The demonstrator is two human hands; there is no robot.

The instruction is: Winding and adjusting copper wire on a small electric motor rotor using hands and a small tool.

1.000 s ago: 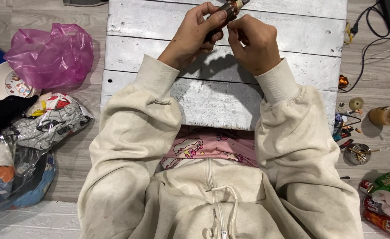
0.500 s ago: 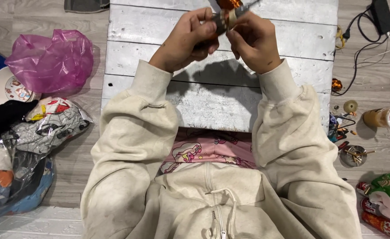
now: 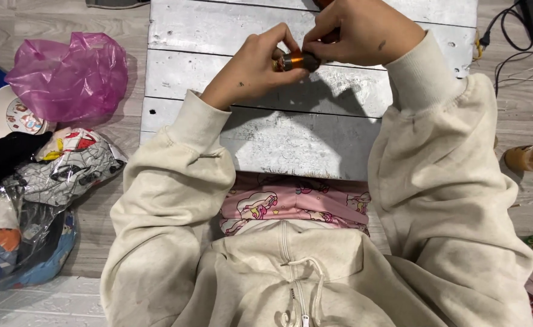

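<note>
Copper-wound small coil (image 3: 295,61), probably light, rigid, with delicate windings; left hand (image 3: 248,72) and right hand (image 3: 360,33) pinch its ends.

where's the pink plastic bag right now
In the head view, the pink plastic bag lies on the floor at upper left, beside the grey plank board.

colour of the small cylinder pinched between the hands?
Coppery orange with a dark end, on the small cylinder between the left hand and right hand; head view.
</note>
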